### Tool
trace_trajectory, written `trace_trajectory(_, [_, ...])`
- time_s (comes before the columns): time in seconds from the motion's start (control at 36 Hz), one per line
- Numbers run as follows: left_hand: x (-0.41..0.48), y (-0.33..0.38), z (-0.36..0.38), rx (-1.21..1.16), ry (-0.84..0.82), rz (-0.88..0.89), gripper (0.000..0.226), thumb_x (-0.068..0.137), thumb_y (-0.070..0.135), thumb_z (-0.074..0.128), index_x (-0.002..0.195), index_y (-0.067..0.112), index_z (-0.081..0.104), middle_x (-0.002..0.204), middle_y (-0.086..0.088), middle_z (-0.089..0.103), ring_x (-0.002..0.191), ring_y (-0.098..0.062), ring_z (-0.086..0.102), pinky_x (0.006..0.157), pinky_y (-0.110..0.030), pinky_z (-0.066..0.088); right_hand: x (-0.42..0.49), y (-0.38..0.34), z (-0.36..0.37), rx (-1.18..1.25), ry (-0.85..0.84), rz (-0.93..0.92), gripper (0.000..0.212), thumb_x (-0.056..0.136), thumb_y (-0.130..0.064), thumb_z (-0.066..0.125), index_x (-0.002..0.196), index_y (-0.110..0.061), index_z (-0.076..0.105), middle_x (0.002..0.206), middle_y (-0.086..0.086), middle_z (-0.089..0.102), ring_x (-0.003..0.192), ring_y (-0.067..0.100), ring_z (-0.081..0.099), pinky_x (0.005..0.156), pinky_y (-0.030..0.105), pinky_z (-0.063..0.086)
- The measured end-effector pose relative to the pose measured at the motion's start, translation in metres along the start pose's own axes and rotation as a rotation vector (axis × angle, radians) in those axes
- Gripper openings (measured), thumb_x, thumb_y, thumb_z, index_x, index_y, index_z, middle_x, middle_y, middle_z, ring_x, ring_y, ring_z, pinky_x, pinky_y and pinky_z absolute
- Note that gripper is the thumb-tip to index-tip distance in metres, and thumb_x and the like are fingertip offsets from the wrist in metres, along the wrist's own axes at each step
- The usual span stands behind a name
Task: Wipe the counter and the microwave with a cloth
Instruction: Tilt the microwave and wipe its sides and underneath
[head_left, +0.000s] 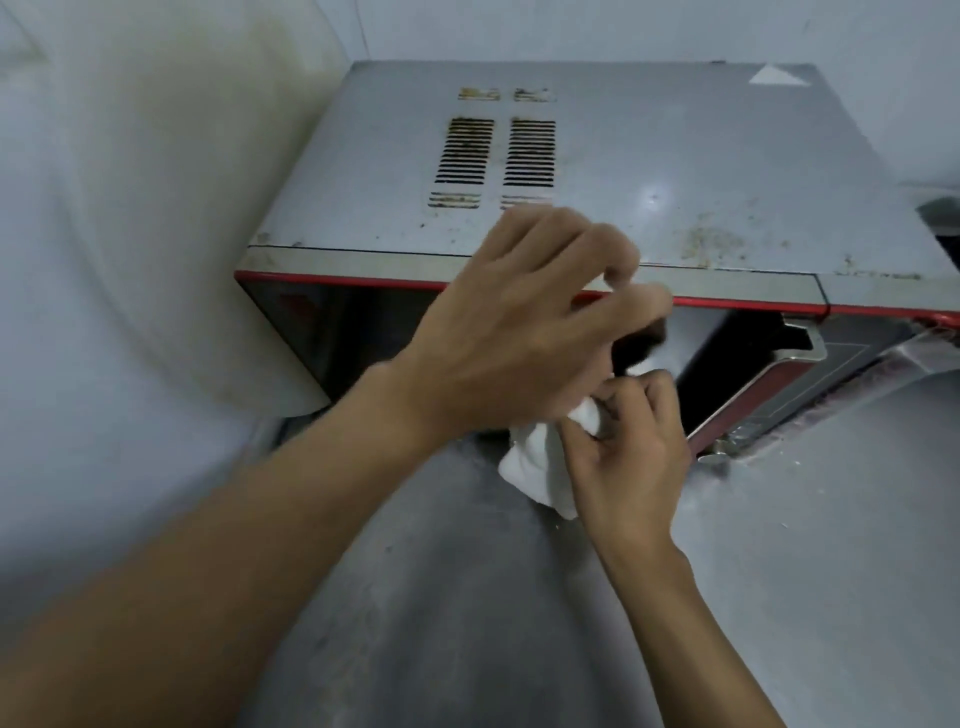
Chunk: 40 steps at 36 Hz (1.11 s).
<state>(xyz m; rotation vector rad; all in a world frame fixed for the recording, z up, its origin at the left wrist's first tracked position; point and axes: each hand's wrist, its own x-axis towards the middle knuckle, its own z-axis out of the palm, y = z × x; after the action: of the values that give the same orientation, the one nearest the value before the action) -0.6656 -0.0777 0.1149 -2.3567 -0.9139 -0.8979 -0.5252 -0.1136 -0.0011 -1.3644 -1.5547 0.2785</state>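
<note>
Both hands before microwave (597, 171) front, above grey counter (441, 597); right hand (631, 457) pinches white cloth (540, 467), left hand (524, 332) touching it.

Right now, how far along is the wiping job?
Early, it seems. Nothing looks finished: the microwave top still has brown specks near its front right, and its vents look grimy. Both hands, left hand and right hand, bunch the white cloth above the grey counter.

Both forearms came in bare, no sleeves, no watch or bands at the wrists. The left hand (511, 332) wore no ring or glove. The right hand (631, 457) was bare too, with dark smudges on its fingers (613, 402).
</note>
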Motion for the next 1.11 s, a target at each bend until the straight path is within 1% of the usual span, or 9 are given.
trace_trajectory(0.19, [-0.124,0.107,0.035,-0.181,-0.024,-0.574,0.076,0.081,0.029,0.075,0.148,0.022,0.041,0.151,-0.011,0.042,0.134,-0.031,0.052,0.105,-0.049,0.044,0.02,-0.025,-0.022,0.224,-0.087,0.161,0.033,0.08,-0.02,0.089,0.079,-0.038,0.061,0.09,-0.011,0.057,0.085,0.004,0.062,0.073,0.011,0.044])
trace_trajectory(0.28, [-0.124,0.125,0.06,-0.186,-0.007,-0.667,0.08,0.096,0.044,0.069,0.157,0.033,0.019,0.162,-0.013,0.028,0.149,-0.038,0.039,0.118,-0.046,0.036,0.027,-0.038,-0.03,0.292,-0.292,0.121,0.021,0.084,-0.027,0.085,0.081,-0.036,0.066,0.09,-0.012,0.066,0.084,0.009,0.067,0.074,0.021,0.053])
trace_trajectory(0.36, [-0.11,0.122,0.071,-0.177,-0.026,-0.906,0.063,0.096,0.074,0.052,0.15,0.062,0.022,0.158,0.019,0.027,0.149,-0.016,0.04,0.119,-0.042,0.041,0.049,-0.042,-0.048,0.117,-0.536,-0.145,0.011,0.096,-0.025,0.073,0.101,-0.035,0.071,0.1,-0.016,0.07,0.09,0.005,0.068,0.076,0.027,0.055])
trace_trajectory(0.42, [-0.106,0.12,0.076,-0.225,0.008,-0.89,0.056,0.106,0.049,0.05,0.154,0.053,0.024,0.158,0.011,0.023,0.146,-0.02,0.04,0.118,-0.043,0.04,0.069,-0.041,-0.059,-0.087,-0.495,-0.401,0.015,0.1,-0.029,0.066,0.114,-0.029,0.072,0.106,-0.017,0.068,0.09,0.003,0.065,0.074,0.033,0.056])
trace_trajectory(0.5, [-0.111,0.103,0.078,-0.158,0.042,-0.847,0.078,0.088,-0.003,0.06,0.155,0.025,0.034,0.154,-0.008,0.028,0.132,-0.032,0.04,0.108,-0.043,0.046,0.098,-0.043,-0.063,-0.149,-0.296,-0.606,0.019,0.103,-0.026,0.06,0.114,-0.02,0.074,0.105,-0.004,0.069,0.086,0.016,0.065,0.07,0.04,0.052])
trace_trajectory(0.61, [-0.114,0.09,0.075,0.013,0.087,-0.785,0.061,0.091,-0.001,0.058,0.146,0.022,0.045,0.149,-0.01,0.037,0.125,-0.033,0.041,0.103,-0.046,0.048,0.129,-0.045,-0.053,-0.376,-0.243,-0.848,0.023,0.102,-0.026,0.058,0.117,-0.018,0.074,0.126,0.01,0.065,0.107,0.033,0.059,0.087,0.037,0.031])
trace_trajectory(0.89, [-0.123,0.079,0.089,0.096,-0.029,-0.753,0.089,0.07,0.002,0.086,0.143,0.028,0.041,0.146,-0.008,0.035,0.117,-0.034,0.046,0.085,-0.049,0.057,0.137,-0.037,-0.046,-0.528,-0.482,-0.863,0.041,0.111,-0.045,0.036,0.146,-0.033,0.055,0.138,0.006,0.057,0.12,0.032,0.053,0.096,0.045,0.039])
trace_trajectory(1.0, [-0.122,0.08,0.081,0.093,-0.078,-0.723,0.094,0.068,0.004,0.09,0.145,0.027,0.043,0.147,-0.009,0.036,0.124,-0.034,0.044,0.093,-0.05,0.054,0.139,-0.039,-0.047,-0.523,-0.527,-0.822,0.042,0.11,-0.048,0.037,0.147,-0.036,0.054,0.139,0.004,0.055,0.122,0.03,0.051,0.098,0.044,0.038])
trace_trajectory(1.11, [-0.117,0.071,0.078,0.167,0.056,-0.589,0.063,0.087,0.004,0.078,0.142,0.022,0.052,0.144,-0.014,0.035,0.136,-0.034,0.04,0.112,-0.048,0.045,0.138,-0.04,-0.046,-0.504,-0.523,-0.792,0.043,0.109,-0.05,0.037,0.145,-0.037,0.056,0.138,0.002,0.056,0.121,0.028,0.052,0.099,0.044,0.039])
